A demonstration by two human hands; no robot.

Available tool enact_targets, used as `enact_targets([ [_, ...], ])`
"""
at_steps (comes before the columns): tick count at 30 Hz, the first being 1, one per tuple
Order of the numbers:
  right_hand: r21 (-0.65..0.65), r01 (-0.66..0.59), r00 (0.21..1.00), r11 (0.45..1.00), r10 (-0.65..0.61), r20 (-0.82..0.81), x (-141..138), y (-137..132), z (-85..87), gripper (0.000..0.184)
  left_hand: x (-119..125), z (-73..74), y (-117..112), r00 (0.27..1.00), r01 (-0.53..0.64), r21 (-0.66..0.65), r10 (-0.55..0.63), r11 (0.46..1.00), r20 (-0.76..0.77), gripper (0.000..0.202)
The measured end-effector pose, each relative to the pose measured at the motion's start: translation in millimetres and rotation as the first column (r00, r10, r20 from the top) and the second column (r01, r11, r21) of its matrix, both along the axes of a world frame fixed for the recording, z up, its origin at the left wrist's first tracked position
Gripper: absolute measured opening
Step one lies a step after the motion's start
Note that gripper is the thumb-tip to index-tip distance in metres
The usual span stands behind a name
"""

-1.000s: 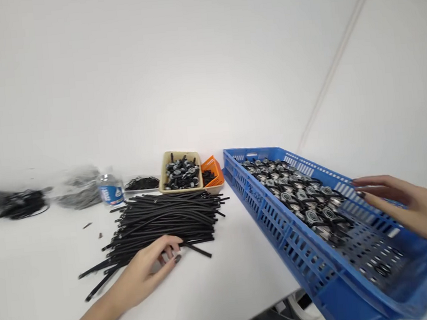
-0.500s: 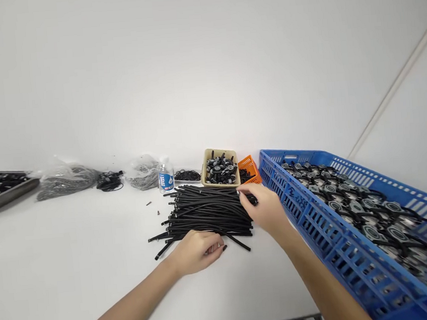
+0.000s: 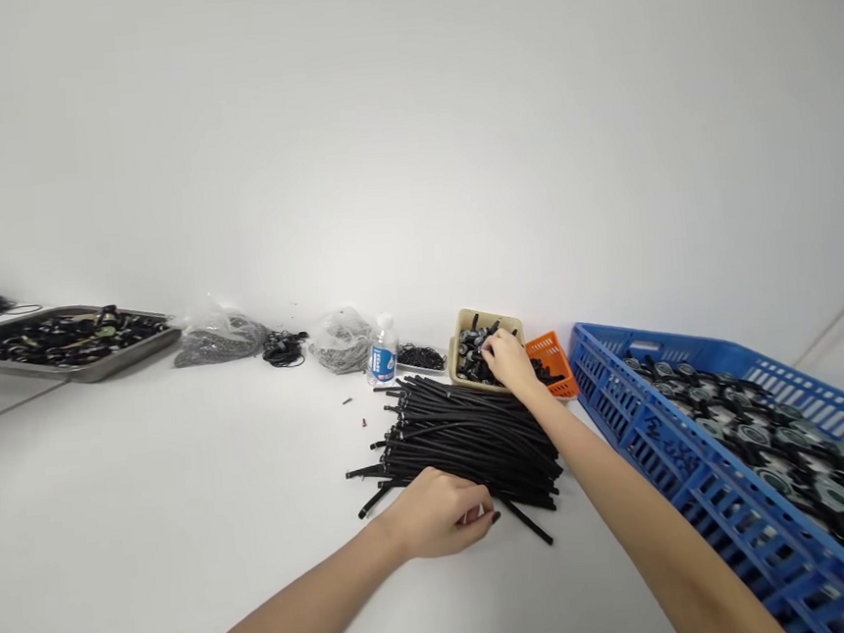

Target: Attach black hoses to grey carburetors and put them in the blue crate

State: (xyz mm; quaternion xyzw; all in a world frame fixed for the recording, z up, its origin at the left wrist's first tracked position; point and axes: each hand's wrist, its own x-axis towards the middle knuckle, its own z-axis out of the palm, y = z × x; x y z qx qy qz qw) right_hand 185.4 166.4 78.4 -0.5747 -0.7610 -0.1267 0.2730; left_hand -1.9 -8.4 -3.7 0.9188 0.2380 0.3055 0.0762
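My left hand point(image 3: 443, 514) lies on the white table point(image 3: 223, 492) at the near edge of a pile of black tubes point(image 3: 469, 435). Its fingers are curled in, and whatever they may hold is hidden. Farther off, my right hand point(image 3: 509, 360) reaches over the tubes into a beige basket point(image 3: 455, 365) of small black and grey fittings point(image 3: 471, 344). Thumb and fingertips are drawn together among these fittings; I cannot make out what is between them. One tube point(image 3: 527, 520) sticks out of the pile just right of my left hand.
To the right stands a big blue crate point(image 3: 670, 452) of black and grey parts. An orange basket point(image 3: 565, 383) touches the beige one's side. Along the wall are a water bottle point(image 3: 382, 357), clear bags point(image 3: 221, 336), black cords point(image 3: 284, 346) and a metal tray point(image 3: 101, 366).
My right hand has moved from the tubes' right end up into the beige basket. My left hand stays curled by the pile. The view has turned left, showing more of the metal tray.
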Motion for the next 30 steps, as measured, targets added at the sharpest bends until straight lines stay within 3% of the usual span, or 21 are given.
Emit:
enact_targets([
  [2,0.105,-0.069,0.995,0.992,0.076,-0.069,8,-2,1.7,0.02,0,-0.1,-1,1.0,0.003,0.0,-0.003,1.0,0.005,0.013],
  [5,0.328,-0.163,0.946,0.931,0.242,-0.216,23,-19,5.4,0.017,0,-0.1,-1,1.0,-0.003,-0.013,0.003,1.0,0.012,0.013],
  [8,0.41,-0.124,0.862,0.904,0.303,-0.407,35,-51,5.1,0.012,0,0.7,0,1.0,-0.015,-0.04,0.016,0.999,0.022,0.013],
  [10,0.382,-0.086,0.745,0.92,0.314,-0.589,39,-73,-0.1,0.011,0,2.0,0,0.999,-0.016,-0.059,0.018,0.998,0.033,0.014],
  [13,0.276,-0.162,0.485,0.947,0.32,-0.814,36,-99,-16.4,0.025,-1,4.1,-1,0.997,-0.035,-0.102,0.041,0.994,0.058,0.014],
  [15,0.175,-0.27,0.419,0.947,0.279,-0.864,29,-111,-30.0,0.024,-2,4.9,-2,0.993,-0.069,-0.142,0.081,0.987,0.083,0.014],
  [19,-0.01,-0.419,0.532,0.908,0.237,-0.813,14,-125,-49.2,0.018,-2,4.7,-1,0.978,-0.131,-0.226,0.163,0.965,0.127,0.013],
  [25,0.177,-0.373,0.763,0.911,0.41,-0.501,19,-133,-49.4,0.03,-4,6.7,3,0.962,-0.172,-0.29,0.224,0.941,0.157,0.013],
  [30,0.139,-0.406,0.884,0.903,0.426,-0.193,24,-132,-56.1,0.028,-4,8.7,2,0.97,-0.159,-0.295,0.206,0.942,0.133,0.013],
])
